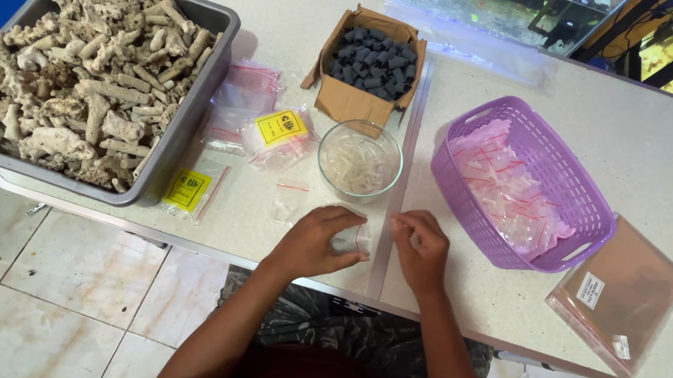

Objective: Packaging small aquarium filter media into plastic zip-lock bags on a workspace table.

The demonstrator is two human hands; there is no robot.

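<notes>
My left hand [313,241] rests on the table edge and holds a small clear zip bag [351,238] with a red strip. Just right of it, my right hand [421,248] has its fingers pinched together close to the bag's edge; I cannot tell if it grips anything. Right behind both hands stands a glass bowl [359,160] with small white pieces in it. More small clear bags [291,196] lie flat on the table to the left of my left hand.
A grey tub [187,118] of pale coral rubble fills the left. A cardboard box [348,100] of dark cylinders stands behind the bowl. Right are a purple basket [563,250] of filled bags and a stack of clear sleeves [618,298]. Yellow-labelled packets [279,130] lie between.
</notes>
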